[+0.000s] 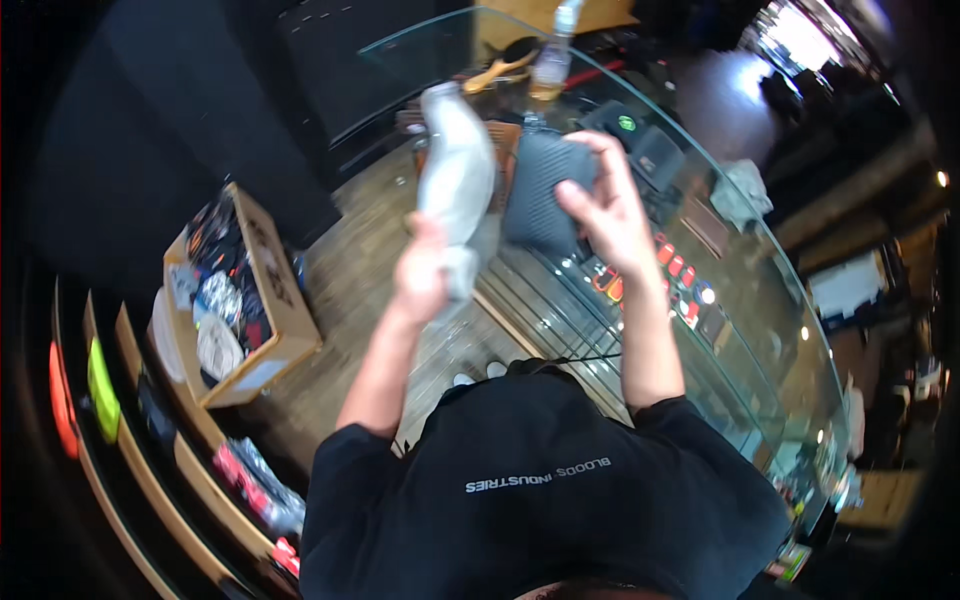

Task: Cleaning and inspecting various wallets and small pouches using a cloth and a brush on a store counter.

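Note:
My left hand (422, 272), blurred by motion, is closed round the lower part of a pale grey cloth (455, 175). The cloth stands up from the hand in a long, slightly bent shape, its outline smeared. On the right, my right hand (612, 205) grips a black case (540, 195) with rounded corners and a woven, carbon-like texture. Its thumb lies across the near face and the fingers reach round the right edge. Cloth and case are held up side by side with a narrow gap between them, beside the glass counter.
A glass display counter (735, 290) curves along the right, with small red items (675, 268) inside. On it stand a clear bottle (552, 68), a wooden-handled brush (500, 66) and a crumpled grey cloth (742, 190). At left are an open cardboard box (285, 285) of packaged goods and shelves (150, 470).

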{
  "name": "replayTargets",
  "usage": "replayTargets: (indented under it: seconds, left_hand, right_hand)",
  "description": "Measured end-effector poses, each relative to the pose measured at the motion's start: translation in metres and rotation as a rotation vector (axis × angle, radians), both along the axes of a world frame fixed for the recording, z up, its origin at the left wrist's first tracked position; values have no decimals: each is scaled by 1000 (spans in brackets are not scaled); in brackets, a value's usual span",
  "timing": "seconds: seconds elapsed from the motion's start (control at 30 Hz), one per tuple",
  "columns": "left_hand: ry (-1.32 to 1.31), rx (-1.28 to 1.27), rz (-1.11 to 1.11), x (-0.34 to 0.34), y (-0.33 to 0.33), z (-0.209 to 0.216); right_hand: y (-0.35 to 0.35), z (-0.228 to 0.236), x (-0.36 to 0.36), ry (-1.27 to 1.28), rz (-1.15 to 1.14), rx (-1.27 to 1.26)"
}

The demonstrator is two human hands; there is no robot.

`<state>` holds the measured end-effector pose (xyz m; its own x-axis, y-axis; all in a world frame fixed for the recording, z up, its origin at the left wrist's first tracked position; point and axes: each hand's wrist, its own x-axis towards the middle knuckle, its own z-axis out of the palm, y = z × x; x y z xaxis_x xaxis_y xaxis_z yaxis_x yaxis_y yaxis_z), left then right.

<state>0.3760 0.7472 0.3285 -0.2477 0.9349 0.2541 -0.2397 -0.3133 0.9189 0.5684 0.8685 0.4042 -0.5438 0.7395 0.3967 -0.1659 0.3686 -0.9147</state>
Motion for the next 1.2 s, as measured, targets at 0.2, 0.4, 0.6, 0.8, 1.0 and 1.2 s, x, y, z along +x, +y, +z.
replayTargets:
  seconds: [0.2,0.4,0.6,0.8,1.0,1.2]
  left_hand:
    - [291,307,366,37,35,22]
    - [727,395,636,30,17,41]
    - [984,360,564,61,8,33]
    - [792,309,657,6,17,75]
    - [863,278,799,38,18,42]
    - [986,371,1016,35,26,37]
  right_hand:
    - [-38,-33,-78,435,38,34]
    - [-46,-19,-98,344,305,-309]
    - [-2,-27,-113,462,505,-576]
    - [-59,-17,-95,295,458,-400]
    - [-37,-8,-103,368,300,-475]
    - [-24,-3,-99,241,479,-368]
